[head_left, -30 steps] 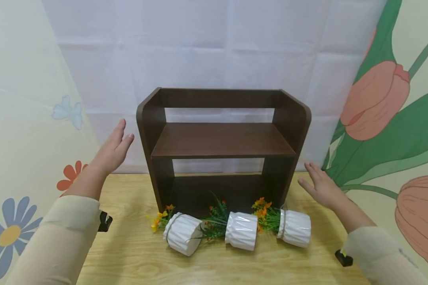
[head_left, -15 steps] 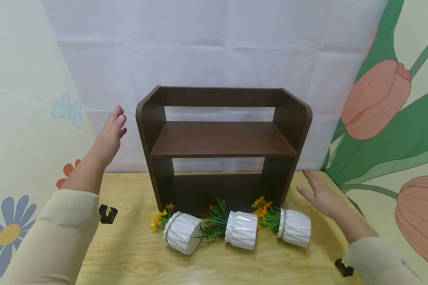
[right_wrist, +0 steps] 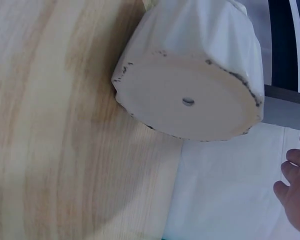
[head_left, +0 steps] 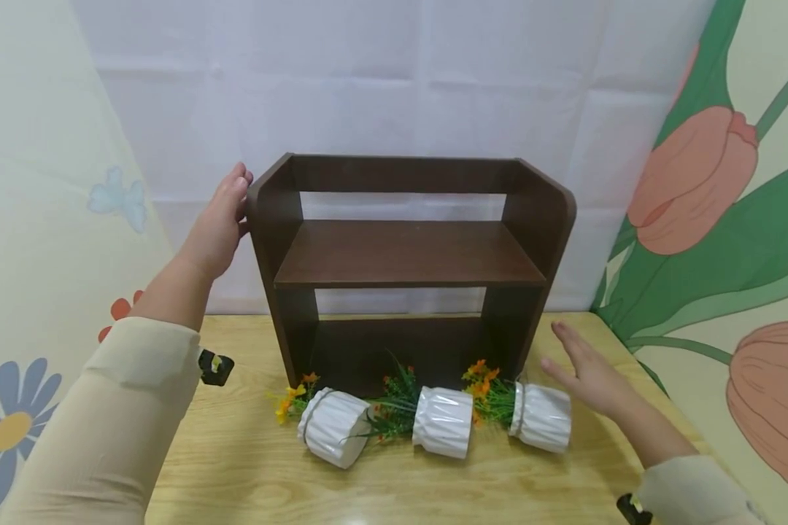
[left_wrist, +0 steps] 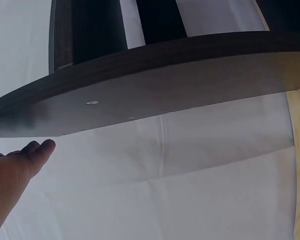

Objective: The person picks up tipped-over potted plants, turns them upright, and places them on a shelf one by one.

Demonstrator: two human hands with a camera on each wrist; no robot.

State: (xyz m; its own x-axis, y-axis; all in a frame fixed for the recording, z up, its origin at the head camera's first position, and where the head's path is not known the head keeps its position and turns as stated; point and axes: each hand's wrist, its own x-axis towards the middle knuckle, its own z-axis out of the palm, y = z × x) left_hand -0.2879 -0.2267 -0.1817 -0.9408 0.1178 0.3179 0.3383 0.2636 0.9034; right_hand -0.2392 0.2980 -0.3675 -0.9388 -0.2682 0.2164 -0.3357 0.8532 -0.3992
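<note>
A dark brown two-tier shelf (head_left: 410,255) stands upright on the table. My left hand (head_left: 218,226) is at the outer face of its left side panel (left_wrist: 155,90), fingers extended; whether they touch it I cannot tell. Lower down on the right, my right hand (head_left: 594,375) is held apart from the shelf with nothing in it, fingers and thumb extended. Nearest to it lies a white ribbed flower pot (head_left: 541,417) on its side, its round base (right_wrist: 190,117) facing the right wrist camera. Orange flowers (head_left: 482,383) spill from that pot.
Two more white pots lie tipped over before the shelf: a middle pot (head_left: 443,423) with green foliage and a left pot (head_left: 335,426) with yellow flowers. The wooden table (head_left: 394,496) meets a white cloth backdrop (head_left: 394,80). A tulip-printed wall (head_left: 696,182) rises at right.
My left hand has moved up and then right to the shelf's left panel. The right hand has sunk slightly. Shelf and pots stay where they were.
</note>
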